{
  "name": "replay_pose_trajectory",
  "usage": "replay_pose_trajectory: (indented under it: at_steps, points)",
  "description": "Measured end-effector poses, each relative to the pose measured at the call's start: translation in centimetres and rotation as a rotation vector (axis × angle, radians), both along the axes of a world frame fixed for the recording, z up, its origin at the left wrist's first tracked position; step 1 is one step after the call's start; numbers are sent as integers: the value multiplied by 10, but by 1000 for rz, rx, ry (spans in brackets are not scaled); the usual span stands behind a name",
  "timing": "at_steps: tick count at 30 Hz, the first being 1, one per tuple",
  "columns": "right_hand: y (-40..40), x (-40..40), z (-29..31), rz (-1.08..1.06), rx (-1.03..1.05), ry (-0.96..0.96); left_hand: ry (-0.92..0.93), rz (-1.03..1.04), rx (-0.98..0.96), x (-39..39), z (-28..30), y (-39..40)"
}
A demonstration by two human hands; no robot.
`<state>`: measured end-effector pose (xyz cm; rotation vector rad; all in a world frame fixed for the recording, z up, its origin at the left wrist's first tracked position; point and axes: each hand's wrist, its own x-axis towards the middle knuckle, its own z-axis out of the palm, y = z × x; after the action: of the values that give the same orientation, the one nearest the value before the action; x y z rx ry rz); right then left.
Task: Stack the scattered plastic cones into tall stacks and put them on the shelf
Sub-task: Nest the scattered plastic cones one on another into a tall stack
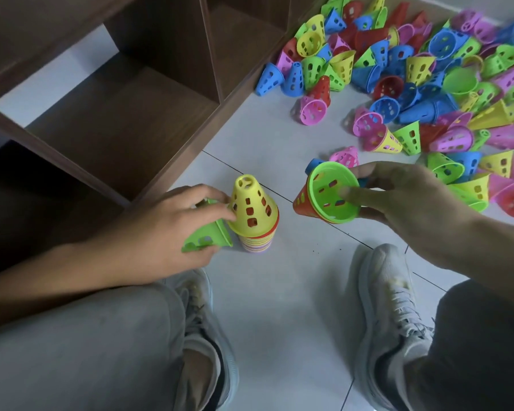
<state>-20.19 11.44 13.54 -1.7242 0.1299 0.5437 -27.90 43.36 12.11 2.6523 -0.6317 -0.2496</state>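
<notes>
Cones of coloured plastic (413,84), pierced with holes, lie scattered in a big heap on the tiled floor (279,292) at the far right, in blue, green, yellow, pink and red. Near the middle of the floor one stack of cones (254,215) stands upright, its top cone yellow, with striped rims of many colours showing below. On the left the left hand (172,229) holds a single green cone (208,235) lying on its side, fingers curled around it, with the fingertips touching the yellow top of the stack. To the right the right hand (398,200) grips a green cone nested in a red one (324,197), the wide mouth turned toward the camera, thumb pressed on the rim and fingers wrapped behind; the pair is held just beside the stack, apart from it. A dark wooden shelf (125,114) with open compartments stands on the far left. Two grey sneakers (389,315) and grey trouser legs fill the near edge
</notes>
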Motion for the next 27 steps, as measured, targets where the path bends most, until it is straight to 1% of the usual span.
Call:
replay_pose_trajectory:
  at_steps: [3, 6, 10, 13, 14, 16, 18, 20, 24, 27]
  points:
    - [4, -3, 2, -25, -12, 46, 22, -28, -12, -4, 1, 5]
    - [5, -5, 2, -33, -38, 66, 71, 49, -72, -8, 5, 11]
    - [8, -6, 5, -47, -43, 82, 70, 154, -283, -8, 10, 10]
    - [9, -6, 6, -54, -49, 86, 8, 210, -361, -1, 19, 2]
    - [10, -6, 6, -53, -46, 85, -12, 226, -360, 2, 23, -1]
    - [10, -6, 7, -49, -38, 87, -56, 242, -293, 10, 32, -6]
    - [11, -6, 7, -51, -39, 93, -99, 202, -210, 18, 39, -12]
    - [11, -6, 7, -51, -35, 97, -107, 137, -170, 24, 40, -18]
    - [13, -8, 8, -40, -23, 99, -2, 53, -93, 34, 33, -23]
    - [17, -7, 9, -38, -17, 84, 75, 35, -60, 40, 34, -27]
